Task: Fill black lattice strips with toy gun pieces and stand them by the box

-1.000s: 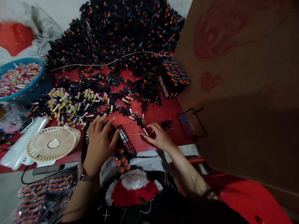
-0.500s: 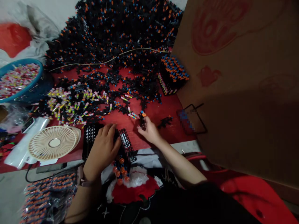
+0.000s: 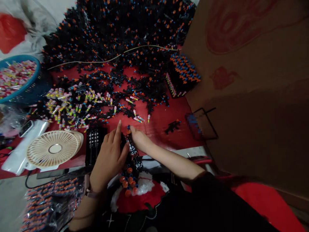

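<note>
My left hand (image 3: 109, 151) lies over a black openwork rack, fingers stretched out and thumb apart. My right hand (image 3: 141, 139) is closed at the rack's far end, pinching a small black toy gun with a blue and orange tip (image 3: 129, 129); the hand hides most of it. Part of the rack's lattice side (image 3: 133, 149) shows between my hands. Several orange cup-shaped ends (image 3: 129, 180) stick out from the rack's near end. Another black toy gun (image 3: 172, 126) lies on the red tabletop (image 3: 158, 120), to the right of my right hand.
A large heap of black toy guns (image 3: 120, 29) covers the back. Pink-yellow capped pieces (image 3: 60, 106) lie at left, near a blue basket (image 3: 36, 79) and a cream fan (image 3: 54, 148). A packed block (image 3: 183, 75) stands beside the cardboard (image 3: 253, 80) at right.
My right hand has moved left with the toy gun, from above the red tabletop to the rack. My left hand's fingers have straightened and lifted, the index finger pointing away.
</note>
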`<state>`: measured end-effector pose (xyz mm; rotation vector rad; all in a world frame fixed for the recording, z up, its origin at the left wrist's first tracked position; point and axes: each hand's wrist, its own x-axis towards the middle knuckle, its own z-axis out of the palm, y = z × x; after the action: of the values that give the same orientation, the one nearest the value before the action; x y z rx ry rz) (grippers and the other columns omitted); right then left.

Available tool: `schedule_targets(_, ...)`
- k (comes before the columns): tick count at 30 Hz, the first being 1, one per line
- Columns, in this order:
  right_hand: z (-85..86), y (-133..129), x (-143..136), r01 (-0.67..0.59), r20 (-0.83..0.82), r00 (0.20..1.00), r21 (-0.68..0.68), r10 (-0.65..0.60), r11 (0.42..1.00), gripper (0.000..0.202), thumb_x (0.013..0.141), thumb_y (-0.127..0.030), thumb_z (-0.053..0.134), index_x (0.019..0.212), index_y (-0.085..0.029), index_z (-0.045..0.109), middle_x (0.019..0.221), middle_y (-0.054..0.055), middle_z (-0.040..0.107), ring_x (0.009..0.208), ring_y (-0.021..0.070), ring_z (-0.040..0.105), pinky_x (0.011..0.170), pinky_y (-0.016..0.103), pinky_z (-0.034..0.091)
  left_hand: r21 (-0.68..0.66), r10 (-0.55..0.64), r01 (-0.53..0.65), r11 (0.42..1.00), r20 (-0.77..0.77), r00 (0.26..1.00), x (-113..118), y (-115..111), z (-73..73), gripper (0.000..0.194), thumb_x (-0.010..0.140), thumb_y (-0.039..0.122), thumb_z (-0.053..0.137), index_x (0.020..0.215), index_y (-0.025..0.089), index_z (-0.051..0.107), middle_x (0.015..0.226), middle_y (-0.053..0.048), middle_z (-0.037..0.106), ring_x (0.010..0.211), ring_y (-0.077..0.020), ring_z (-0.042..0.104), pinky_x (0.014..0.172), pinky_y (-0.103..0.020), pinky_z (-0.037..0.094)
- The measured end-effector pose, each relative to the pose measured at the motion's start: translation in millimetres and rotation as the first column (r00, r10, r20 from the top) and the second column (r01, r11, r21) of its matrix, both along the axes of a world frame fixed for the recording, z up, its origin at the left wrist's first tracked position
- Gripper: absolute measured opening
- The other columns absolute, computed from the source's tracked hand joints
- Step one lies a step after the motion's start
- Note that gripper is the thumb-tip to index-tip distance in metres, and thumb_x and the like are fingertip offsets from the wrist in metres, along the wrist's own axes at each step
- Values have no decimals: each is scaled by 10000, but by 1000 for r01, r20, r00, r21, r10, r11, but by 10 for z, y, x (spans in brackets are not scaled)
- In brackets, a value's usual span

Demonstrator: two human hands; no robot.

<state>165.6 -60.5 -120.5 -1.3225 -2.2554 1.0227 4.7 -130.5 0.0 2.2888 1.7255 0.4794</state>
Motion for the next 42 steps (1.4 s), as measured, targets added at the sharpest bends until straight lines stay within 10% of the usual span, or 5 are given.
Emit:
schedule_targets(7, 164, 112, 51, -114, -21, 993, -88, 113, 990, 293, 966, -36, 662, 1214, -180, 726, 1101, 93, 831, 1001, 230, 781, 921, 327, 613, -21, 111, -110, 994, 42, 993, -42, 68, 29, 503, 1152, 478, 480, 1571, 241, 627, 1346, -125, 782, 1143, -309, 739, 1014, -494, 583)
schedule_targets(13, 146, 813, 184, 358, -48, 934, 154, -355, 921, 278, 1095, -252, 601, 1211, -106, 807, 1208, 201, 776, 1178, 302, 720, 1135, 439, 552, 39, 151, -158, 987, 157, 976, 31, 119, 67, 418, 1132, 438, 545, 1394, 200, 766, 1241, -114, 836, 1094, -288, 788, 986, -447, 627)
schedule_targets(17, 107, 1007, 97, 336, 105, 933, 88, -344, 938, 217, 1028, -281, 748, 1085, -100, 853, 1210, 227, 773, 1122, 309, 739, 1088, 406, 566, 49, 155, -164, 985, 151, 976, 56, 131, 59, 401, 1145, 430, 520, 1262, 197, 825, 1202, -106, 856, 1120, -281, 805, 1011, -425, 636)
schedule_targets(28, -162, 126, 482, 122, -499, 760, -521, -417, 845, 426, 965, -625, 740, 926, -203, 704, 768, 22, 751, 704, 198, 710, 724, 310, 578, 49, 110, -117, 992, 131, 985, 63, 209, 31, 350, 1131, 336, 532, 1173, 186, 845, 1121, -92, 870, 1040, -259, 810, 974, -387, 635)
schedule_targets(42, -346, -278, 230, 141, -456, 877, -59, -152, 988, 92, 1047, -261, 609, 1060, -212, 686, 979, 80, 750, 897, 231, 696, 907, 371, 565, -13, 116, -116, 993, 271, 956, 19, 195, 14, 336, 1120, 383, 559, 1178, 211, 842, 1110, -98, 852, 1078, -277, 768, 1011, -432, 595)
